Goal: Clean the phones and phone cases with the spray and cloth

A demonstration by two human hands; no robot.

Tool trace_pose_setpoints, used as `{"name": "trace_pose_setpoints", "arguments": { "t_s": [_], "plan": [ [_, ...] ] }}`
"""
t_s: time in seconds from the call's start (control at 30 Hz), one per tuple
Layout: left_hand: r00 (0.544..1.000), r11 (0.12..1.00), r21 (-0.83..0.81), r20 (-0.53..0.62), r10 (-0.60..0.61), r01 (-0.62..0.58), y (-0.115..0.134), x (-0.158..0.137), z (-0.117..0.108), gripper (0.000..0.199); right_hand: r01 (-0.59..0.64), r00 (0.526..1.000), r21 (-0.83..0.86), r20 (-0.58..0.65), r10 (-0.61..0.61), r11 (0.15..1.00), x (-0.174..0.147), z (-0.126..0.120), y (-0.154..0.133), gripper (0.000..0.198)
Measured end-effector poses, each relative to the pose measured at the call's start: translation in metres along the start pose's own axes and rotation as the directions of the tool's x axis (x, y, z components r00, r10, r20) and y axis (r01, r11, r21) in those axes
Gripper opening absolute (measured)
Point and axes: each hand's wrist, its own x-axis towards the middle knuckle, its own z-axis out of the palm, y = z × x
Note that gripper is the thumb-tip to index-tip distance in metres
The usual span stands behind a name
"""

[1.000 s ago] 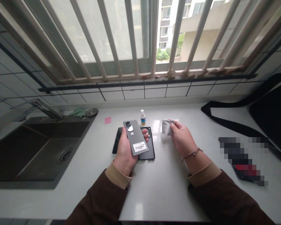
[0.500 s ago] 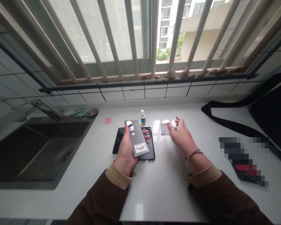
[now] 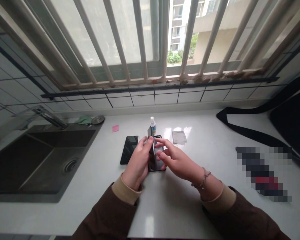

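Note:
My left hand [image 3: 138, 158] is closed around a grey smartphone [image 3: 152, 150], which it holds up on its long edge above the counter. Next to the phone's right side is my right hand [image 3: 176, 158], fingers bent and apart; whether the fingertips touch the phone I cannot tell. Partly hidden under both hands lies a black phone case [image 3: 160, 168]. A second, dark glossy phone [image 3: 127, 155] lies flat to the left. Behind the held phone stands a small white spray bottle [image 3: 153, 125] with a blue and yellow label.
A folded grey cloth [image 3: 179, 137] lies right of the bottle. Further left are a pink sticky note [image 3: 115, 128] and a dark sink [image 3: 77, 186] with a faucet [image 3: 50, 116]. A black bag strap [image 3: 242, 130] and a blurred-out item [image 3: 262, 176] lie on the right.
The phone has turned from showing its labelled back to standing on edge. My right hand has moved left from the grey cloth to beside the phone.

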Motion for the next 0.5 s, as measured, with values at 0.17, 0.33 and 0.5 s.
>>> {"name": "trace_pose_setpoints", "arguments": {
  "t_s": [0.17,0.33,0.5],
  "plan": [
    [0.992,0.992,0.099,0.11,0.068,-0.079,-0.0006,-0.0024,0.0041,0.031,-0.165,0.983,0.081,-0.072,0.171,0.983,0.0008,0.0025,0.0014,0.044],
    [0.994,0.998,0.046,0.095,0.045,-0.049,-0.0003,-0.0009,0.0023,0.025,-0.241,0.933,0.341,-0.177,0.313,0.909,0.0036,0.0063,0.0015,0.046],
    [0.977,0.884,0.429,0.18,0.118,-0.186,-0.0009,0.002,-0.0045,0.03,-0.143,0.929,0.396,-0.261,0.261,0.907,0.0084,0.0053,0.0062,0.049]
  ]
}}
